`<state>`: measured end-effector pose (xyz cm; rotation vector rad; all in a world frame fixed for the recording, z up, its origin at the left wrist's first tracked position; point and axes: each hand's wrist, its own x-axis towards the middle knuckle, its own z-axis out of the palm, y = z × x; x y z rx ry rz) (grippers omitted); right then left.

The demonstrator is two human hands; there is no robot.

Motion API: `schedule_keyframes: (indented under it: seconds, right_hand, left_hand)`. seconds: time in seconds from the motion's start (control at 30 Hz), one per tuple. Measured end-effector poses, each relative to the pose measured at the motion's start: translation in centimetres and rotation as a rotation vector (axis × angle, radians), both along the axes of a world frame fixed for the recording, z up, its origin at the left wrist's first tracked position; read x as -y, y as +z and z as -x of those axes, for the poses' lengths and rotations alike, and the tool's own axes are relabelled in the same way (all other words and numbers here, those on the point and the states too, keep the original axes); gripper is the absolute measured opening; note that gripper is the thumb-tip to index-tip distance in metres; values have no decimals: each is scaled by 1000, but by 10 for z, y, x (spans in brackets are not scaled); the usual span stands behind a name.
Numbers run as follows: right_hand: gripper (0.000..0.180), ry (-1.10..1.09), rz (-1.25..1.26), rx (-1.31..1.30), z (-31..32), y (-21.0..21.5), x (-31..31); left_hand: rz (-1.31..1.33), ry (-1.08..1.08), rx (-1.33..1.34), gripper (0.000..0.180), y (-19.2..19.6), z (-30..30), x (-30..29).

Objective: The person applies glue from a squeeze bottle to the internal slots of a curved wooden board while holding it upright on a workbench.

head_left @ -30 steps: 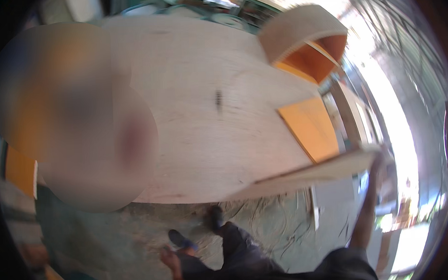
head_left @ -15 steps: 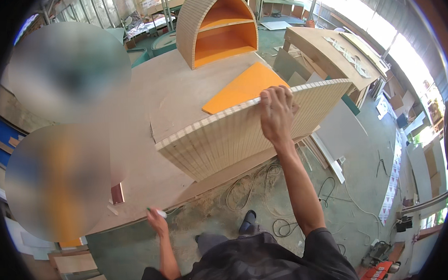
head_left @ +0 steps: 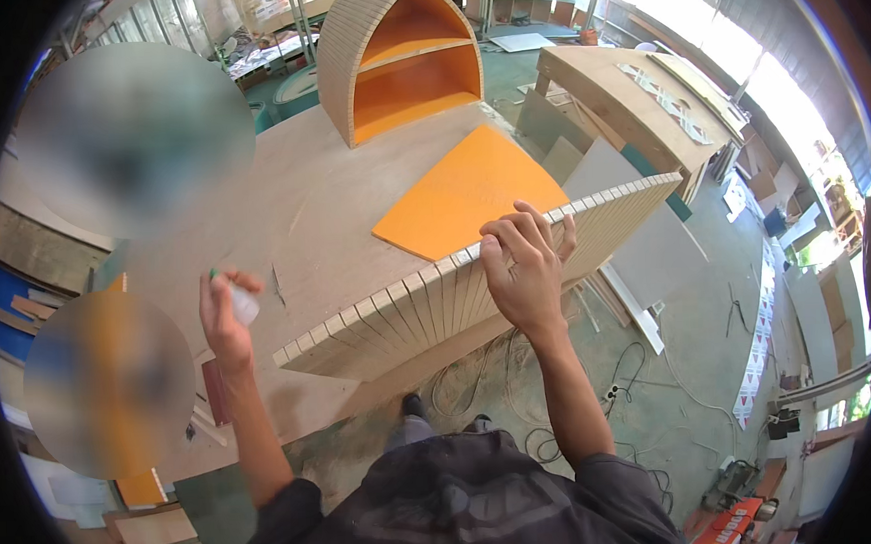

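Note:
My right hand (head_left: pixel 526 274) is closed over the upper edge of a curved slatted wood panel (head_left: pixel 437 305), its fingers somewhat spread. The panel stands on edge along the near side of the worktable, its grooves running down its face. In my left hand (head_left: pixel 228 327), raised over the table's left part, is a small white bottle (head_left: pixel 244 304) with a green tip; the fingers partly hide it. Just beyond the slatted panel, a flat orange board (head_left: pixel 471 189) with a curved side lies on the table.
On the far side of the worktable (head_left: pixel 251 216) stands an arched slatted cabinet (head_left: pixel 405 72), orange inside with one shelf. Another wooden table (head_left: pixel 631 88) is at the far right. Cables (head_left: pixel 547 446) lie on the floor, with a red machine (head_left: pixel 732 525) at lower right. Two blurred patches cover the left.
My left hand has risen with the bottle from the table's near edge to above its surface. The slatted panel's left end has dropped nearer, and my right hand's fingers have loosened and spread.

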<state>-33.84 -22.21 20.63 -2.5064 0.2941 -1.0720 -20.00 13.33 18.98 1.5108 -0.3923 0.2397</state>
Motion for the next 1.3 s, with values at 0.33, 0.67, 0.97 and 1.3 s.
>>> schedule_keyframes:
  seconds: [0.33, 0.67, 0.97, 1.3]
  right_hand:
    - [36, 125, -119, -178, -8, 33, 17]
    - [45, 125, -368, -40, -13, 25, 22]
    - [28, 282, -395, 16, -2, 14, 32]
    - [35, 218, -587, 88, 3, 14, 19]
  left_hand:
    - [-266, -906, 106, 19, 75, -49, 204]
    - [-147, -1319, 52, 12, 84, -20, 277]
    - [-273, -1555, 70, 41, 91, -29, 290]
    - [-159, -1421, -87, 39, 82, -11, 299]
